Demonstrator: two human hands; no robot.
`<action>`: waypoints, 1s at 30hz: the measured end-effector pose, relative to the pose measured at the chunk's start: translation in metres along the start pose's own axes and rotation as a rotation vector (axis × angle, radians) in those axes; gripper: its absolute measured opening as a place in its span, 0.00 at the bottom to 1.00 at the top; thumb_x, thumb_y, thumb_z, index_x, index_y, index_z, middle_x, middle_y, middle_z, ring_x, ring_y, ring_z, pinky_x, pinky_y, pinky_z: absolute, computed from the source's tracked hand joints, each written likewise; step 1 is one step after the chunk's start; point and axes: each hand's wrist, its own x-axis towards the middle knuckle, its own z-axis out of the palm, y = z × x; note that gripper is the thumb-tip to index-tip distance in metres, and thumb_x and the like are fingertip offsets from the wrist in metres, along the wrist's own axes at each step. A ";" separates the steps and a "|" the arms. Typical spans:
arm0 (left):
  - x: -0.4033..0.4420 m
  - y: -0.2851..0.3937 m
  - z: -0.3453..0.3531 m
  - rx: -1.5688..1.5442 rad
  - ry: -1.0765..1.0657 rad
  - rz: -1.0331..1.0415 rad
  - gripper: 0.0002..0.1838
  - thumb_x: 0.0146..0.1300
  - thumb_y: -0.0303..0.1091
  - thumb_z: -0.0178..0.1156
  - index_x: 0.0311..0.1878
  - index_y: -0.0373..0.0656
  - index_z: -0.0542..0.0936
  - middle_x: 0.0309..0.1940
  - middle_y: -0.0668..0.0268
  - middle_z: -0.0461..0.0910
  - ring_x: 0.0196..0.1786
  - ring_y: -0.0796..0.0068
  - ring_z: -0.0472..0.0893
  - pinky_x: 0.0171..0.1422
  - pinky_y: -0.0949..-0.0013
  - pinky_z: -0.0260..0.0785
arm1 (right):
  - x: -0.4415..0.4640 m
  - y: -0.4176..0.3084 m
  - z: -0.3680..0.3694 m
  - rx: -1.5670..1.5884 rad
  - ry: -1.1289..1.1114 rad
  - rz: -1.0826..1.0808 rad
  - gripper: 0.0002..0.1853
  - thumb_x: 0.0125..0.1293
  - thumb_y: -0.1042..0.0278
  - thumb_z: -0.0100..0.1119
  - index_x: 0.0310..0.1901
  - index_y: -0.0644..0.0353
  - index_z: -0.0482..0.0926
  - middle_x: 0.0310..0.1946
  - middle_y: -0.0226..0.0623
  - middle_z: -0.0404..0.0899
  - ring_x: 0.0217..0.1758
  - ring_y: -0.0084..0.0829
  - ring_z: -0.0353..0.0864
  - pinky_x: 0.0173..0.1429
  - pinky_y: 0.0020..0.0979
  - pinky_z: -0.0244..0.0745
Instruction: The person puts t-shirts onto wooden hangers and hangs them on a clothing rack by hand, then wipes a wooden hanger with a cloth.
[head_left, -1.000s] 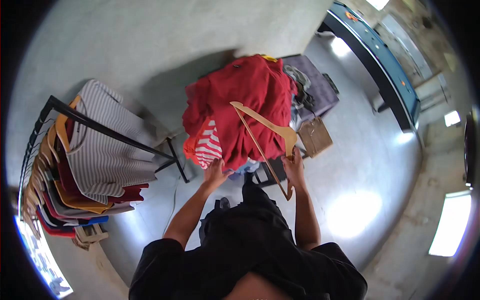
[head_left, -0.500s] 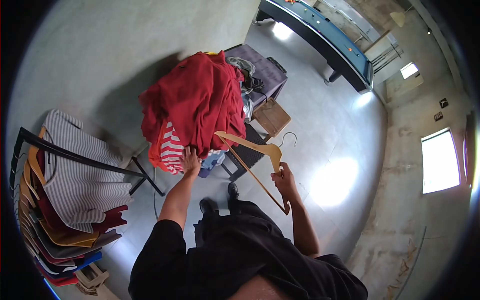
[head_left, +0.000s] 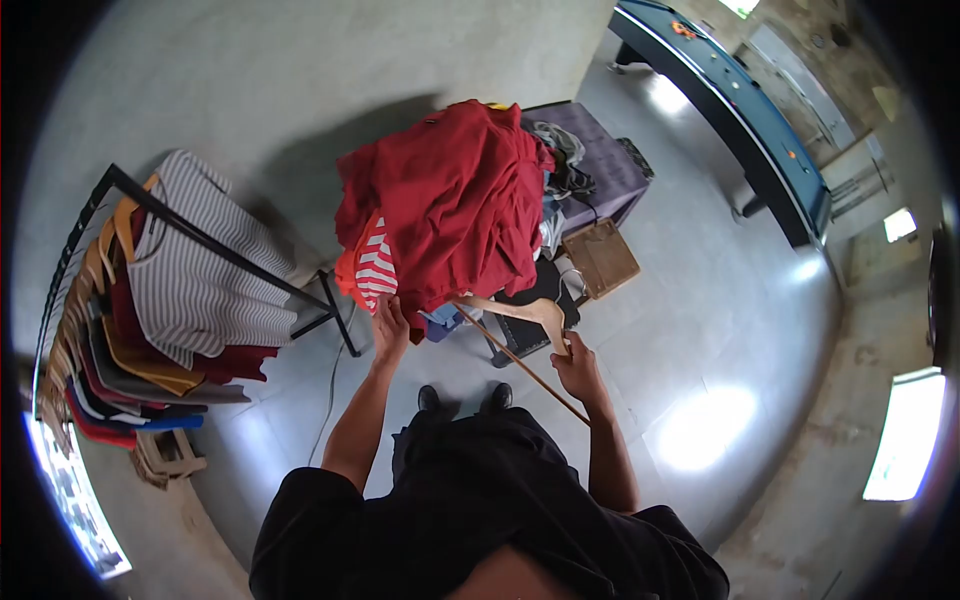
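Observation:
A large red shirt [head_left: 450,200] lies spread over the top of a clothes pile. My left hand [head_left: 391,328] is at its lower edge, fingers pointing up and closed on the red cloth beside a red-and-white striped garment [head_left: 376,265]. In my right hand [head_left: 578,368] is a wooden hanger [head_left: 510,310] with a thin bottom bar, gripped near its neck. The hanger's far end meets the red shirt's lower edge, and its tip is hidden there. My fingers cover the neck area.
On the left, a black clothes rack [head_left: 215,240] carries several garments, a grey striped shirt [head_left: 210,255] outermost. A purple-covered table [head_left: 600,150], a brown wooden piece [head_left: 600,258] and a black seat [head_left: 525,335] stand around the pile. A pool table [head_left: 740,120] is at the far right.
My left hand has shifted from lying on the striped and red cloth to the red shirt's lower edge. The hanger's far end has gone in at that edge. The camera view has turned left.

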 end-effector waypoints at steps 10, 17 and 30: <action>0.018 0.096 -0.059 0.220 -0.272 0.153 0.06 0.68 0.25 0.54 0.46 0.37 0.73 0.41 0.49 0.76 0.46 0.45 0.76 0.46 0.51 0.70 | 0.030 0.039 -0.020 0.143 -0.191 -0.071 0.15 0.61 0.72 0.61 0.48 0.66 0.72 0.35 0.55 0.80 0.44 0.57 0.81 0.45 0.43 0.74; 0.026 0.067 -0.048 -0.476 -0.110 -0.463 0.05 0.73 0.26 0.48 0.48 0.37 0.70 0.44 0.57 0.75 0.51 0.68 0.75 0.62 0.70 0.64 | 0.030 0.065 -0.027 0.117 -0.174 -0.133 0.18 0.61 0.72 0.61 0.53 0.66 0.73 0.30 0.45 0.81 0.34 0.36 0.82 0.40 0.36 0.73; 0.031 0.126 -0.072 0.331 -0.672 0.255 0.18 0.57 0.30 0.63 0.51 0.41 0.76 0.44 0.54 0.81 0.45 0.47 0.82 0.51 0.51 0.74 | 0.011 0.067 -0.033 0.262 -0.157 -0.030 0.18 0.60 0.74 0.60 0.52 0.66 0.73 0.29 0.44 0.80 0.34 0.33 0.81 0.40 0.35 0.73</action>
